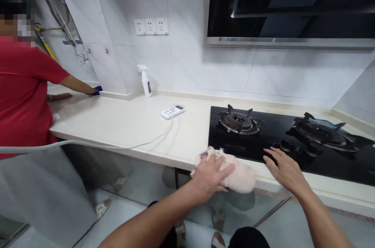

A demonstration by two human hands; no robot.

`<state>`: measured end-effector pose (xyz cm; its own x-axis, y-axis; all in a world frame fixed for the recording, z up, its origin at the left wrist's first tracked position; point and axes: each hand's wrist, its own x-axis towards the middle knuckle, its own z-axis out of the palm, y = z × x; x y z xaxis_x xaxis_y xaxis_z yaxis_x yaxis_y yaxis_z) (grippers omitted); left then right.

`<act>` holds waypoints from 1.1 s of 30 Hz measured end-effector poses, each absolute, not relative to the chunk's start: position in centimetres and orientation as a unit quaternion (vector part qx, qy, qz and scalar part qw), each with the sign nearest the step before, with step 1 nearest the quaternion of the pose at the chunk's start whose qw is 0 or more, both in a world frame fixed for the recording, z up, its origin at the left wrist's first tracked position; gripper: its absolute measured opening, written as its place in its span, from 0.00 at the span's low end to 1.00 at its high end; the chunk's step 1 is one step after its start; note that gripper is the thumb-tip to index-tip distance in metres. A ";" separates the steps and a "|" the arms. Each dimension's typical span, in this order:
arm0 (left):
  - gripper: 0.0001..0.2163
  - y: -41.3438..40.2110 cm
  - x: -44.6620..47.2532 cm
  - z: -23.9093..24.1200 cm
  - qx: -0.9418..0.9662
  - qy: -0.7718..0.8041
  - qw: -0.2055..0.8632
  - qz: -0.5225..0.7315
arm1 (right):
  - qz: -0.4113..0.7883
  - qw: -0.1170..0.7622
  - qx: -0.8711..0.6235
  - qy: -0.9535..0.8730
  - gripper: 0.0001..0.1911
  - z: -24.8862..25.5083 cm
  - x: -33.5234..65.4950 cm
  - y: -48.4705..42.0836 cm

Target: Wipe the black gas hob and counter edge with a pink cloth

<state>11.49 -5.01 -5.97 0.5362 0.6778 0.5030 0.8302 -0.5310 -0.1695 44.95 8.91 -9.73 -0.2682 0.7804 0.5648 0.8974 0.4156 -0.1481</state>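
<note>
A pale pink cloth [238, 175] lies bunched over the counter's front edge, just left of the stove's near corner. My left hand [209, 173] grips it from above, with the thumb pointing right across the cloth. The cloth's right end hangs past the edge and is slightly blurred. My right hand [284, 170] rests with its fingers apart at the front rim of the black gas stove [254, 144], close to the control knobs [287, 145]. Nothing is in that hand.
A white remote-like device [172, 112] with a cable [146, 143] lies on the white counter [123, 117]. Behind it stands a white spray bottle [145, 81]. At far left, a person in a red shirt [26, 91] holds a blue cloth [98, 90]. A black range hood [293, 6] overhangs the stove.
</note>
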 end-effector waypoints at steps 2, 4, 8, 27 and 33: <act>0.37 -5.9 5.9 -6.1 -0.835 -0.469 0.215 -0.193 | -0.109 0.287 -0.532 -0.789 0.29 -9.8 44.9 8.9; 0.35 -7.1 -0.3 -5.8 -0.819 -0.500 0.225 -0.169 | -0.110 0.283 -0.533 -0.790 0.29 -9.7 44.8 8.7; 0.34 -10.1 -12.1 -3.8 -0.778 -0.580 0.207 -0.126 | -0.105 0.274 -0.541 -0.789 0.28 -8.9 44.3 8.1; 0.26 -7.3 -1.1 -2.7 -0.781 -0.568 0.249 -0.068 | -0.036 0.327 -0.549 -0.769 0.28 -5.1 41.8 5.4; 0.35 -3.8 15.1 -2.2 -0.843 -0.485 0.226 -0.049 | -0.018 0.338 -0.549 -0.764 0.29 -5.1 41.7 5.5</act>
<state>15.10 -3.83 -2.17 0.5240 0.7966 0.3014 0.8407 -0.4269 -0.3332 41.74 5.54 -5.12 -0.1696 0.8266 0.5366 0.8512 0.3973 -0.3430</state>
